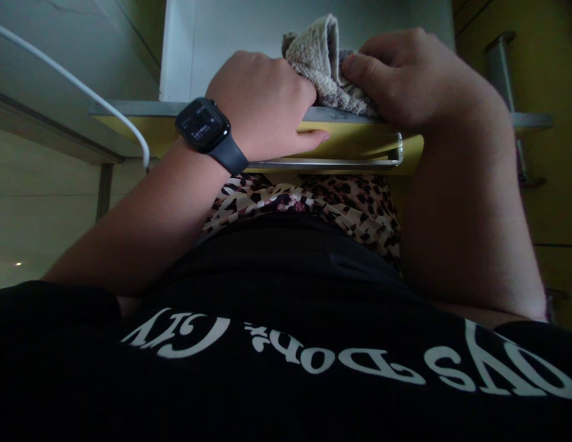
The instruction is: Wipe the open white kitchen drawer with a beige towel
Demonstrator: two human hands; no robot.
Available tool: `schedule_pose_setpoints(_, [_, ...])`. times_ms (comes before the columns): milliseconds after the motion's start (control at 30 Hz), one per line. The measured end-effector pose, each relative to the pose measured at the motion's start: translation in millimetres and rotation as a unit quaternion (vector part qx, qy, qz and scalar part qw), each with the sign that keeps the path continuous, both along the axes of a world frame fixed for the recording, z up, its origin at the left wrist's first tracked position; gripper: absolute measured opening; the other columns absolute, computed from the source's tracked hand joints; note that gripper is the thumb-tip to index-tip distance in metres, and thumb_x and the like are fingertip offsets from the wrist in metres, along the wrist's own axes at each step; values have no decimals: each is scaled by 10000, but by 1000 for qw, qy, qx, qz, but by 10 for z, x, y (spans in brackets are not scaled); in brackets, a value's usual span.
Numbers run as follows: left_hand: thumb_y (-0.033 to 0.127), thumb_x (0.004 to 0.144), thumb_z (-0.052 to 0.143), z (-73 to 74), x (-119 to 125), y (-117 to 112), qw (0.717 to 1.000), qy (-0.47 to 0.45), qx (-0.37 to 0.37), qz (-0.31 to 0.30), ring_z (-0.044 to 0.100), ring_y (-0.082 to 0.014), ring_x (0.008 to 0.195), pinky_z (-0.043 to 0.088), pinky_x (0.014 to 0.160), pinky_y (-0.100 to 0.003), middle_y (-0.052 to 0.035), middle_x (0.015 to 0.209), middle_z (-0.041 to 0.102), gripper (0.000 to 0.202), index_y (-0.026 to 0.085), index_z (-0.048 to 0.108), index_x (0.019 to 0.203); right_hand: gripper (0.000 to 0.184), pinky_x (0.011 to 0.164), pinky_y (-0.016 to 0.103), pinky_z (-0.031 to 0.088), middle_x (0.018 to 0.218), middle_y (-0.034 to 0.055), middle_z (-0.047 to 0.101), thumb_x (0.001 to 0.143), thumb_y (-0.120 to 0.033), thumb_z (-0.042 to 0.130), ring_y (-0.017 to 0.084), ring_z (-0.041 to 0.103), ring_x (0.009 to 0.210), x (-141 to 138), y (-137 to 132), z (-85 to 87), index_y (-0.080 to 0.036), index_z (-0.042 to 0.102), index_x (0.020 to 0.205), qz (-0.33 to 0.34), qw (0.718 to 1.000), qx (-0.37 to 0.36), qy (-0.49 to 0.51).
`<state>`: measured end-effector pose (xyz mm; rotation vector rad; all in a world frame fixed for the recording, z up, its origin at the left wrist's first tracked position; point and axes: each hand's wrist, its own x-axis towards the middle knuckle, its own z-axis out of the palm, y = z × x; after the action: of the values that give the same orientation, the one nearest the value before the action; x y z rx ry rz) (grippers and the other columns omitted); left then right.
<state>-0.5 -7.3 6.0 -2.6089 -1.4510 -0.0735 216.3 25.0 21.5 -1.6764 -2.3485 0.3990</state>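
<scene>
A greyish-white mottled cloth [320,58] lies bunched over the top edge of a pulled-out drawer front [359,138], which is yellow with a grey rim. My right hand [405,77] is closed on the cloth, its thumb pressing the fabric from the right. My left hand [262,101], with a black watch [203,124] on its wrist, bends over the same rim. Its thumb rests along the outer yellow face, while its other fingers curl inside, partly hidden, the knuckles against the cloth's left side.
Behind my hands is the pale drawer interior [239,31]. A metal bar handle [332,164] runs across the drawer front, close to my legs. A white cable [83,86] hangs at the left. Yellow cabinet fronts with another handle [502,67] stand at the right.
</scene>
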Motion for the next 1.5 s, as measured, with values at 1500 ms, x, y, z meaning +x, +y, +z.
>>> schedule_pose_setpoints(1500, [721,971,434,0,-11,11,1000,4,-2,-5,713,-461,1192,552,953,-586,-220,1125,754,764,77,771,1208,429,707,316,235,694,-6,376,997,-547,460,109,308,656,-10,-17,-10,-186,471,764,4,1000,9,2])
